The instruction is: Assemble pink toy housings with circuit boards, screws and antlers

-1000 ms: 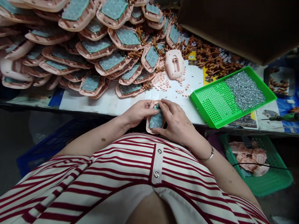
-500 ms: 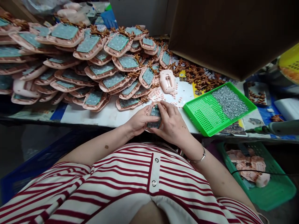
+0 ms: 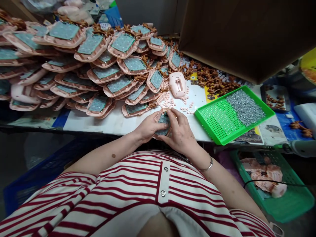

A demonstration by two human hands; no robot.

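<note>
Between my hands, at the table's front edge, is a pink plastic toy shell (image 3: 163,123) with a blue-green circuit board inside it. My left hand (image 3: 149,126) grips its left side, the thumb lying across the board. On the right side my right hand (image 3: 179,130) is closed around the shell, fingers at its upper rim and thumb at the lower edge. The fingertips hide part of the rim. Just beyond my hands lie small pink plastic pieces (image 3: 168,102) and a pink shell with a battery compartment (image 3: 177,85).
Stacked pink shells with boards (image 3: 120,46) fill the left and back. A green perforated tray (image 3: 217,123) of screws (image 3: 247,107) stands right, near a power screwdriver (image 3: 301,148). Brown plastic pieces (image 3: 217,82) lie before a cardboard box (image 3: 234,39). Below is a green basket (image 3: 293,205).
Both hands stay on the shell, with only a slight shift of the right fingers and wrist. The power screwdriver at the right edge sits lower and farther right in view.
</note>
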